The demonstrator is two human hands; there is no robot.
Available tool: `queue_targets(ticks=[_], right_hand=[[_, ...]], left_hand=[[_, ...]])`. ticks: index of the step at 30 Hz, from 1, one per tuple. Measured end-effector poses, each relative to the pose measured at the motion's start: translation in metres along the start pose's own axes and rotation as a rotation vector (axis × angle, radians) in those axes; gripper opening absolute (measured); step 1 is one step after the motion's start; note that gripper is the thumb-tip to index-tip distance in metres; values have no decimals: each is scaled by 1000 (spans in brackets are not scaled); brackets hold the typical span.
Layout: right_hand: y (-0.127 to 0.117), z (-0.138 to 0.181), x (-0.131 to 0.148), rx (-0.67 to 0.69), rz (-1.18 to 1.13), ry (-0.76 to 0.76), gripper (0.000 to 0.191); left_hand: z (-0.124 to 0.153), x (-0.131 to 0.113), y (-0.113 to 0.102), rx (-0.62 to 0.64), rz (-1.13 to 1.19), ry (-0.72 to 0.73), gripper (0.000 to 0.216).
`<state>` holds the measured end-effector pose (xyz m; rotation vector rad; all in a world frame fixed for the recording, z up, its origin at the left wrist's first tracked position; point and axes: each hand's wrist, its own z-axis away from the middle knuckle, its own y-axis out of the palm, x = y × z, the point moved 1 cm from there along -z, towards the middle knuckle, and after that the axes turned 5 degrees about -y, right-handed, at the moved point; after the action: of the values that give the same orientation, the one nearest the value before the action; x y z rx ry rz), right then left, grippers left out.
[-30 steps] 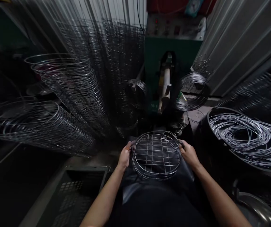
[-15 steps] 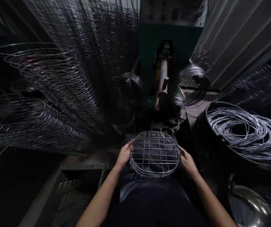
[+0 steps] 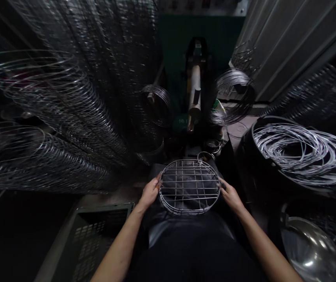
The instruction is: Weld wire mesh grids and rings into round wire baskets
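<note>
A round wire rack [image 3: 189, 187] of welded steel grid inside stacked hoops sits in front of my chest, over my dark apron. My left hand [image 3: 149, 192] grips its left rim, and my right hand [image 3: 230, 197] holds its right rim. The rack lies nearly flat between them. Through the grid, the dark cloth of my apron shows. A small wire ring [image 3: 206, 156] lies just beyond the rack's far edge.
Long stacks of wire hoops [image 3: 53, 102] fill the left side. A black tub of loose wire coils [image 3: 297, 150] stands to the right, with a steel bowl [image 3: 309, 250] below it. A green machine [image 3: 196, 78] stands ahead, and a grey plastic crate [image 3: 103, 207] sits at lower left.
The rack has levelled from a slight tilt and shifted a little left. The whole scene has slid up and left in view as my head moved.
</note>
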<state>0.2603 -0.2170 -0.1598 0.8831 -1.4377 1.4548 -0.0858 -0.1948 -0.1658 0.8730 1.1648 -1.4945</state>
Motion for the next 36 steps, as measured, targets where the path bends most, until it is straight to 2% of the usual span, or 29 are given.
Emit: queue_targets(ticks=[2,4,7,9,11,14,20,25,27,30,31,33,35,36], right_hand=[[0,2,1,-8,-32,24,38],[0,4,5,9,-80,52,39],[0,8,10,34,-161,107,42],[1,11,12,12,-194,143,43],[3,15,12,-34,-201,166,43],[4,17,9,-69,-177,130,41],[4,18,-1,7,-60,14,40],[4,20,-3,10,-94,20,42],[3,16,-6,-8,-212,109,45],[1,0,-12,-110,-490,258,50],[0,-7,-15,-170,-564,257,49],[0,-22,-21,-299,-595,171,45],[3,-32,-28,-379,-473,64,42],[5,-36,-32,-389,-394,26,40]], left_hand=[[-1,-2,-10,50,-87,25,24],[-1,-8,-22,166,-74,41,31],[0,-18,-38,350,-84,12,56],[3,-23,-41,417,-159,-20,74],[8,-25,-37,422,-281,-13,91],[19,-24,-24,342,-561,25,108],[31,-25,-12,282,-979,-33,109],[33,-32,-6,295,-1134,-32,104],[30,-31,-9,325,-1102,-10,102],[18,-32,-27,451,-842,11,99],[11,-35,-35,474,-722,4,98],[-9,-51,-50,445,-498,-16,94],[-33,-76,-57,399,-368,-33,94],[-46,-90,-55,416,-342,-38,95]])
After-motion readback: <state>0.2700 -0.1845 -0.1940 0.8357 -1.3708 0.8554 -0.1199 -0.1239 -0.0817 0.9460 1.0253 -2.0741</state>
